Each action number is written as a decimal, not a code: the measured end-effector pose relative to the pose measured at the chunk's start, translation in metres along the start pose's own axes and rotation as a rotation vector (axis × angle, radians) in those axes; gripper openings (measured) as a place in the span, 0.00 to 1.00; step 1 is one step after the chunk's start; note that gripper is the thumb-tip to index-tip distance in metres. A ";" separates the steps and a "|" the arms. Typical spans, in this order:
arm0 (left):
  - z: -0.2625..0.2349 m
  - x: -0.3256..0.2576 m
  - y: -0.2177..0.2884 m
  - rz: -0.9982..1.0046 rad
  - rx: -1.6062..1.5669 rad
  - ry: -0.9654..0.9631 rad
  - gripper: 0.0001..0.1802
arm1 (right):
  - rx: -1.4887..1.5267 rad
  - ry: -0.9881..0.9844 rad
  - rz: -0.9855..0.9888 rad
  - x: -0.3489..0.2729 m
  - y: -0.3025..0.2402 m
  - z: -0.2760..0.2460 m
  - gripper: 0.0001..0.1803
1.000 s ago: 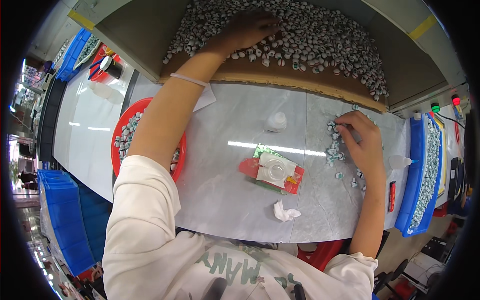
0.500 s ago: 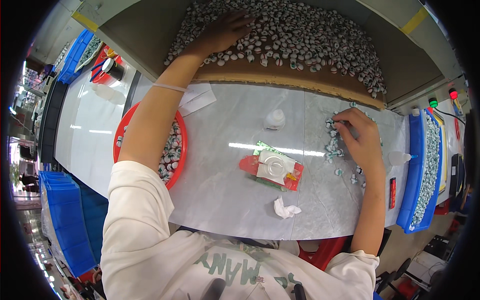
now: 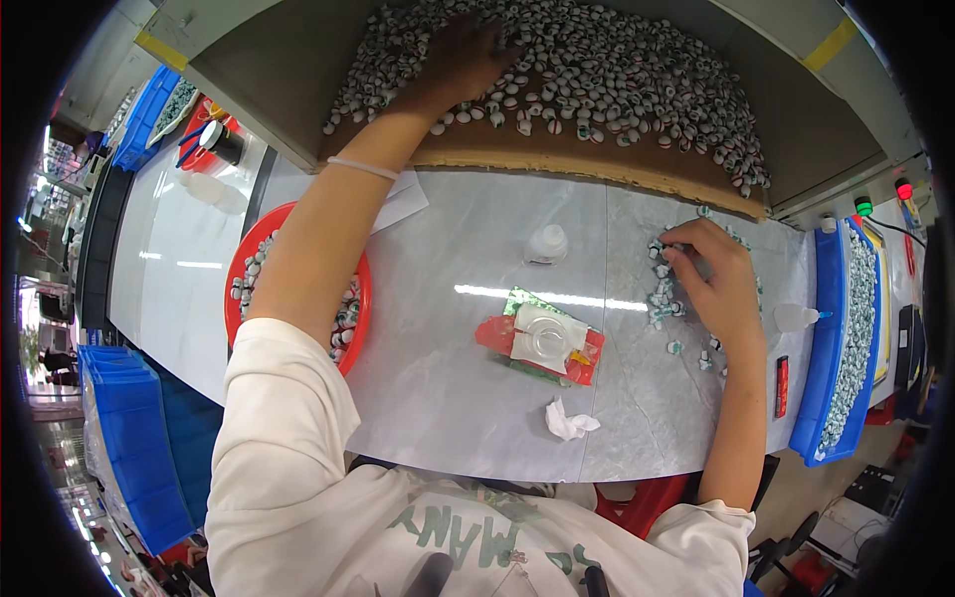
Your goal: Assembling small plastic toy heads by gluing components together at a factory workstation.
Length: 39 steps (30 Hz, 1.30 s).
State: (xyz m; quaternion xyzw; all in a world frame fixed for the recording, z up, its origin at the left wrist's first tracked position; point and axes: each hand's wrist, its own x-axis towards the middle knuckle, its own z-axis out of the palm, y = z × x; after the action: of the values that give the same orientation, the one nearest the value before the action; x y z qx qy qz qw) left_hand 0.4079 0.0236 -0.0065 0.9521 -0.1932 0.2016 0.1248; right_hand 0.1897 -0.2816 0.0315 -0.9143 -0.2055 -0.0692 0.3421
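the right hand (image 3: 718, 274) is resting half-closed at small green-and-white pieces (image 3: 662, 297) on the grey marbled table (image 3: 448, 408); i can't tell if it's pinching one. beyond, the left hand (image 3: 466, 62) is holding fingers spread over rounded, red-banded white pieces (image 3: 622, 85) lying in the grey bin (image 3: 269, 85).

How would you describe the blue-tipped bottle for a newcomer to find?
On the grey table, find the right hand, then the blue crate to its right. Between them is a whitish bottle. Its blue tip sets it apart from the white bottle near the table's middle.
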 end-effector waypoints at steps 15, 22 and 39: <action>0.011 -0.004 0.046 0.228 -0.033 0.065 0.20 | -0.015 -0.002 -0.018 0.000 0.000 0.001 0.07; 0.007 -0.013 0.047 0.367 -0.025 0.138 0.22 | 0.008 -0.002 -0.011 -0.001 -0.001 0.000 0.07; -0.020 -0.041 -0.029 0.464 0.504 0.062 0.21 | -0.004 -0.028 -0.005 -0.003 0.000 -0.002 0.07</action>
State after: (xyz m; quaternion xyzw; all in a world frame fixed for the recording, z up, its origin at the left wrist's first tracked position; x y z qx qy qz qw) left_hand 0.3784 0.0688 -0.0108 0.8771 -0.3447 0.2950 -0.1577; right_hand 0.1868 -0.2839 0.0329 -0.9154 -0.2124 -0.0575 0.3371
